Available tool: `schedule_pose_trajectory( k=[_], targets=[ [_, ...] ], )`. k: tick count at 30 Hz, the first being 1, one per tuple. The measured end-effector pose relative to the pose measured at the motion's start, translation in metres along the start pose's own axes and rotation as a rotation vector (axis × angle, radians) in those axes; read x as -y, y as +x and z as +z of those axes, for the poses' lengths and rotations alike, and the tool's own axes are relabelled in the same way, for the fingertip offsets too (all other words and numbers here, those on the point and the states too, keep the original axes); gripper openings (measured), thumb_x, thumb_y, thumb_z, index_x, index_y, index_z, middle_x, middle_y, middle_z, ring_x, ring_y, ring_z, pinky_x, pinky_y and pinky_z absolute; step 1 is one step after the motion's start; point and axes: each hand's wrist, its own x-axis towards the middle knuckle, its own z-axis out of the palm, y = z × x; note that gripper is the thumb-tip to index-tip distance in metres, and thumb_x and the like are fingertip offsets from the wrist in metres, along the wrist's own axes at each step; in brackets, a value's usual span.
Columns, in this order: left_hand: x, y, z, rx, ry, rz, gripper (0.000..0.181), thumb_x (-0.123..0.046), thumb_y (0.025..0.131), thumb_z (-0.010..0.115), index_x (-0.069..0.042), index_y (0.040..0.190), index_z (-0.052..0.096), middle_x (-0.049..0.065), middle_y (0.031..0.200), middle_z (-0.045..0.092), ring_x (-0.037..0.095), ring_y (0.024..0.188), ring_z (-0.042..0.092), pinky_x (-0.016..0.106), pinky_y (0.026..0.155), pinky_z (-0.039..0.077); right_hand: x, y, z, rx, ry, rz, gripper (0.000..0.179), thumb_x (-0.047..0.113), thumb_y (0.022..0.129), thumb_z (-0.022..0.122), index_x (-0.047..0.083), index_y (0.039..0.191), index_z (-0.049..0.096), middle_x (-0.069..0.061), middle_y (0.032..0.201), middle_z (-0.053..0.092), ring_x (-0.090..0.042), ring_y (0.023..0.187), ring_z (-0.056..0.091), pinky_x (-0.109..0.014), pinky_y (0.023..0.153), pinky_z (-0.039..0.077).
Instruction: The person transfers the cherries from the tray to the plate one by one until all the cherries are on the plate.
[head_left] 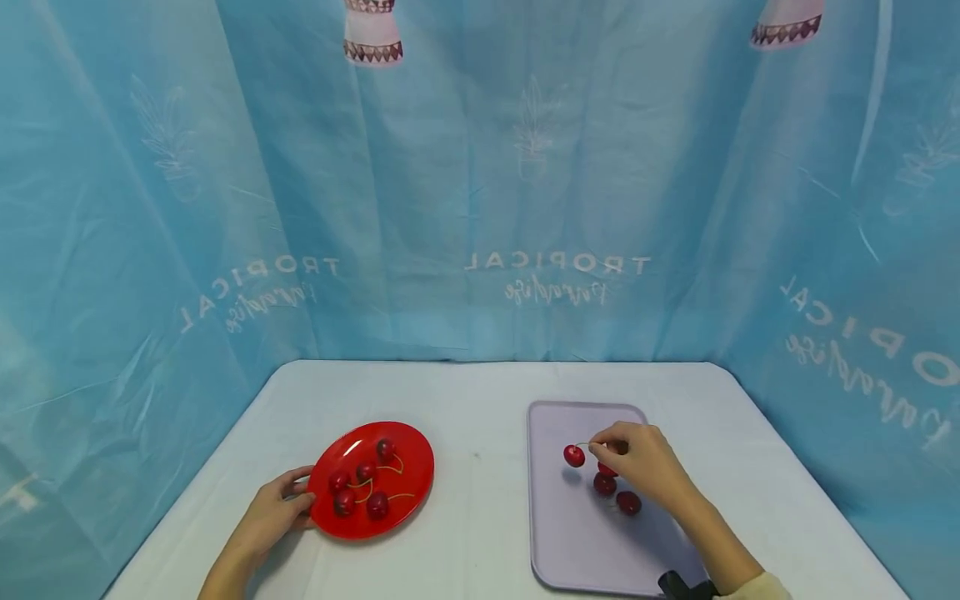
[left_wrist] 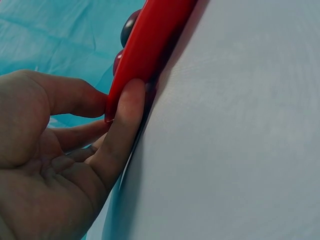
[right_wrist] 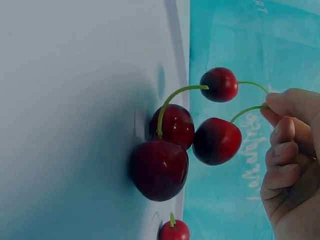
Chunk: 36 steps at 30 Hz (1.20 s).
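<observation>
My left hand [head_left: 273, 510] pinches the rim of a red plate [head_left: 420, 467], thumb and fingers on either side of its edge in the left wrist view. Several dark red cherries [head_left: 377, 505] with stems lie on this plate. Over a lilac tray [head_left: 570, 550], my right hand [head_left: 637, 458] pinches thin green stems between thumb and fingertips. Two cherries hang from them, one cherry [right_wrist: 219, 85] farther out and another cherry [right_wrist: 217, 141] beside the loose ones. In the head view the hand partly hides the second. Below, more cherries [head_left: 628, 502] rest on the tray.
A white table [head_left: 472, 500] carries the plate at left and the tray at right, with a gap between them. Blue printed curtains [head_left: 480, 183] enclose the back and both sides. A black object [head_left: 678, 586] sits by my right wrist, over the tray's near edge.
</observation>
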Motion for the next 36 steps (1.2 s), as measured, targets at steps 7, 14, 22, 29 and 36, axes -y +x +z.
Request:
schedule_pose_trajectory(
  k=[7,14,22,29,36],
  targets=[
    [-0.005,0.0,0.0,0.006,0.002,0.0,0.053,0.001,0.089,0.052,0.007,0.139,0.037,0.03,0.121,0.052,0.025,0.079,0.065,0.037,0.068,0.058,0.006,0.008,0.003,-0.002,0.014,-0.026,0.01,0.025,0.084,0.075,0.016,0.086,0.076,0.015,0.071,0.061,-0.009,0.065,0.056,-0.025,0.06,0.051],
    [-0.008,-0.003,0.001,0.007,0.004,0.008,0.051,0.0,0.09,0.051,0.008,0.139,0.036,0.032,0.122,0.051,0.025,0.079,0.065,0.038,0.067,0.058,0.01,0.013,0.01,0.0,0.072,-0.047,0.006,0.027,0.084,0.075,0.022,0.087,0.075,0.016,0.076,0.064,-0.007,0.067,0.058,-0.025,0.062,0.053],
    [-0.008,-0.004,0.003,0.003,-0.012,-0.005,0.053,0.001,0.089,0.051,0.008,0.139,0.036,0.032,0.122,0.051,0.025,0.079,0.066,0.038,0.067,0.058,0.022,0.022,0.024,0.021,0.095,-0.035,0.004,0.024,0.083,0.075,0.025,0.087,0.075,0.012,0.07,0.061,-0.012,0.065,0.055,-0.027,0.058,0.05],
    [-0.009,-0.005,0.004,0.009,-0.021,-0.009,0.052,0.002,0.09,0.05,0.009,0.139,0.035,0.03,0.121,0.051,0.026,0.079,0.065,0.039,0.068,0.058,0.033,0.029,0.035,0.049,0.136,-0.079,0.005,0.02,0.084,0.075,0.022,0.088,0.076,0.013,0.07,0.061,-0.011,0.064,0.055,-0.026,0.057,0.05],
    [-0.009,-0.005,0.003,0.002,-0.017,-0.005,0.053,0.0,0.089,0.052,0.007,0.139,0.036,0.031,0.124,0.051,0.026,0.078,0.066,0.037,0.067,0.058,0.045,0.034,0.044,0.046,0.17,-0.095,0.006,0.021,0.084,0.074,0.018,0.088,0.077,0.012,0.068,0.061,-0.011,0.063,0.055,-0.026,0.054,0.049]
  ],
)
